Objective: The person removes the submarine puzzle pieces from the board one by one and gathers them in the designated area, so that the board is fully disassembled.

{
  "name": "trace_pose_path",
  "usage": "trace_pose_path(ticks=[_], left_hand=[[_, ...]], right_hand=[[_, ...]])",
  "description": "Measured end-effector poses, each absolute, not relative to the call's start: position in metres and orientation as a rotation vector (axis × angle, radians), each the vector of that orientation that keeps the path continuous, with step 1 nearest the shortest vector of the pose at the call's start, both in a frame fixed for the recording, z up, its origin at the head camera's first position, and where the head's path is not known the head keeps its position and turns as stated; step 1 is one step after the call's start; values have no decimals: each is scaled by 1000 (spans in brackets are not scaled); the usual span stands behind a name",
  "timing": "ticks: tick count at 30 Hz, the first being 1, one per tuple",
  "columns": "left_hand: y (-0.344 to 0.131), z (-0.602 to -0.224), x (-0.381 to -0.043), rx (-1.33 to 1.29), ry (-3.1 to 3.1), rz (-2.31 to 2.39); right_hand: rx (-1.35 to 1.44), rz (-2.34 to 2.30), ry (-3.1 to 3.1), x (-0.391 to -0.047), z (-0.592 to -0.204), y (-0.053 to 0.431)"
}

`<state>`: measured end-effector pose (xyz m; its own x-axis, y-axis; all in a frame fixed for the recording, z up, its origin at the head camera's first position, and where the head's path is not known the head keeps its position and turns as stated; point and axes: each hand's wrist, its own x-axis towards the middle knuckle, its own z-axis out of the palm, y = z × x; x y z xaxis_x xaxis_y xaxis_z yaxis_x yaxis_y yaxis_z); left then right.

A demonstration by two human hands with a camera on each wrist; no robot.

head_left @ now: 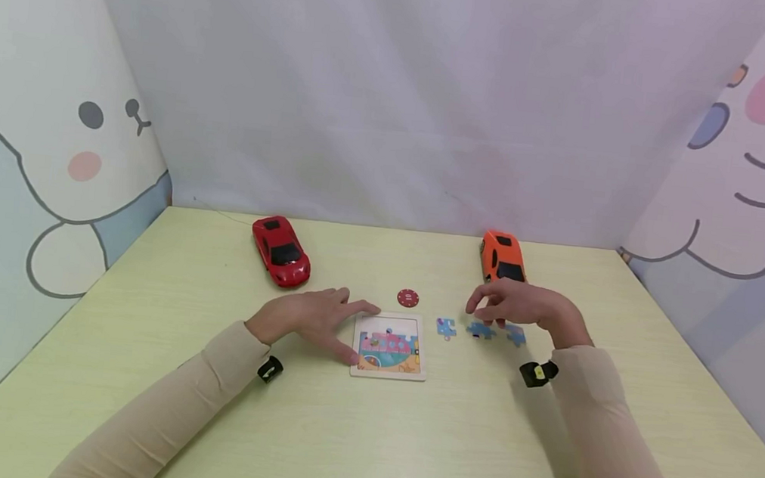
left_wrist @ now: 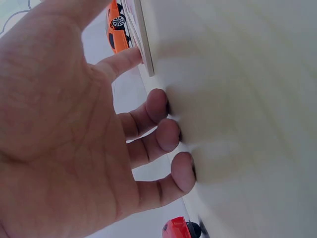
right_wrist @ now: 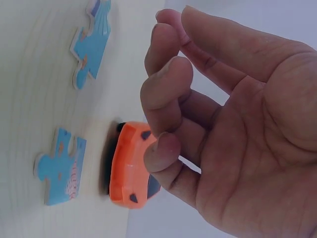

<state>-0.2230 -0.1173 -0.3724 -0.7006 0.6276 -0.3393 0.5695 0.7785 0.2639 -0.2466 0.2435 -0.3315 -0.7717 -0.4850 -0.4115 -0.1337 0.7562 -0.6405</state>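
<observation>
My left hand (head_left: pixel 310 316) spans the left side of a small framed jigsaw puzzle (head_left: pixel 387 372). Its thumb touches the frame near the lower left corner and its index finger near the upper left. In the left wrist view the other fingers (left_wrist: pixel 168 135) are bent, with their tips by the table. The puzzle's lower part holds joined pieces; its upper part is bare white. My right hand (head_left: pixel 520 304), fingers loosely bent and holding nothing, hovers over loose blue puzzle pieces. These are a left piece (head_left: pixel 446 327), a middle piece (right_wrist: pixel 91 47) and a right piece (right_wrist: pixel 63 166).
A red toy car (head_left: pixel 282 251) stands at the back left of the table. An orange toy car (head_left: pixel 502 255) is behind my right hand. A round red chip (head_left: pixel 408 298) lies just beyond the puzzle frame. A pale curtain (head_left: pixel 400 119) hangs behind the table.
</observation>
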Motion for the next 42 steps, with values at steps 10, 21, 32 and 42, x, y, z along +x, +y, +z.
trace_pose_path(ticks=[10, 21, 32, 42], left_hand=[[-116, -372, -222, 899, 2560, 189], [-117, -372, -221, 896, 2556, 204], [-113, -371, -220, 860, 2562, 136], [-115, -369, -222, 870, 2561, 120]], right_hand=[[-487, -778, 2397, -243, -332, 227], [-569, -716, 2387, -240, -339, 199], [-667, -662, 2362, -243, -341, 165], [-695, -620, 2369, -240, -352, 140]])
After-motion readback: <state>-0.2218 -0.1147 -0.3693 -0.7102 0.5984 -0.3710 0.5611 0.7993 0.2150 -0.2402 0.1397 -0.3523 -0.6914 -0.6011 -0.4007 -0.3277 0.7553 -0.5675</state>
